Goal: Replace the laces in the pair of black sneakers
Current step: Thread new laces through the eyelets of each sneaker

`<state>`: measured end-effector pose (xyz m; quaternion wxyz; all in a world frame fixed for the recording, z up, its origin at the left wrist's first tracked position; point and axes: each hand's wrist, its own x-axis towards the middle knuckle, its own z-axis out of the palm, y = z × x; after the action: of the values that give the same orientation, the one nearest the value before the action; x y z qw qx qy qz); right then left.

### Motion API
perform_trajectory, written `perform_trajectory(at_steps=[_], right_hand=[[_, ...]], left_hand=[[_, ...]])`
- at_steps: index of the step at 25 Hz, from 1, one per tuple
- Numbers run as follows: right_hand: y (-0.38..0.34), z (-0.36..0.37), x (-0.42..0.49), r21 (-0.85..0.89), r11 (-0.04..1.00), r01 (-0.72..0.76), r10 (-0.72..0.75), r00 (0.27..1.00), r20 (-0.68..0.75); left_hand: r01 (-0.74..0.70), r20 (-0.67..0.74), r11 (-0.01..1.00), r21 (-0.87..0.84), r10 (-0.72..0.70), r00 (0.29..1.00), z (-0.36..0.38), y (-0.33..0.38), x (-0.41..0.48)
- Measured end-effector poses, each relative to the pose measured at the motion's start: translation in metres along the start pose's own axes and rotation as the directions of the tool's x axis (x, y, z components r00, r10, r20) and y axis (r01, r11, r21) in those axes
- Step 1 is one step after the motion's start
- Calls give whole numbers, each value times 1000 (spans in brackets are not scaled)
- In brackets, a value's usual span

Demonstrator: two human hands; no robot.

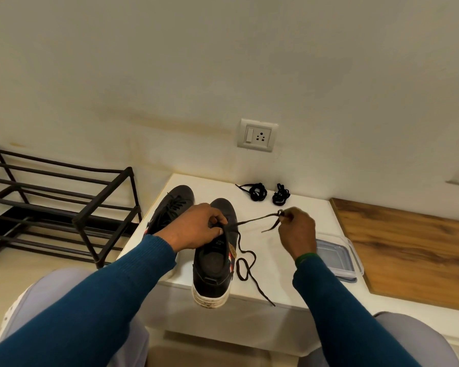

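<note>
Two black sneakers stand on a small white table [276,260]. The nearer sneaker [212,274] has its heel over the front edge; my left hand [196,226] grips its tongue area. My right hand [296,229] pinches the dark old lace [249,221], stretched taut from the shoe to my fingers. The lace's other end [247,266] loops loosely across the table toward the front edge. The far sneaker [172,205] lies to the left, still laced. Two coiled black laces [257,191] [281,194] sit near the wall.
A black metal shoe rack [59,205] stands on the left. A clear plastic lid or container [337,256] lies at the table's right edge, beside a wooden surface [408,250]. A wall socket [257,135] is above the table. My knees show below.
</note>
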<state>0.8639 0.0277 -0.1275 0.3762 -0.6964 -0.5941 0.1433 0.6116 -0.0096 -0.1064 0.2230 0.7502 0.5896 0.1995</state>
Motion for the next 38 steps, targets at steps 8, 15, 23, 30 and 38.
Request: perform_trajectory(at_steps=[8,15,23,30,38], right_hand=[[-30,-44,22,710,658,-251,258,961,100],[-54,-19,1,593,782,-193,30,962,273],[-48,-5,3,-100,984,145,-139,988,65],[-79,12,-18,373,914,162,-319,854,411],[-74,20,-18,198,980,21,-113,877,467]], left_hand=[[-20,10,999,-29,20,1000,-6,7,4],[-99,-215,943,-318,30,976,15,44,7],[-26,-330,962,-273,-68,941,3,44,19],[-18,-260,979,-204,-36,965,-20,33,15],[177,134,984,-31,-171,976,-21,11,-8]])
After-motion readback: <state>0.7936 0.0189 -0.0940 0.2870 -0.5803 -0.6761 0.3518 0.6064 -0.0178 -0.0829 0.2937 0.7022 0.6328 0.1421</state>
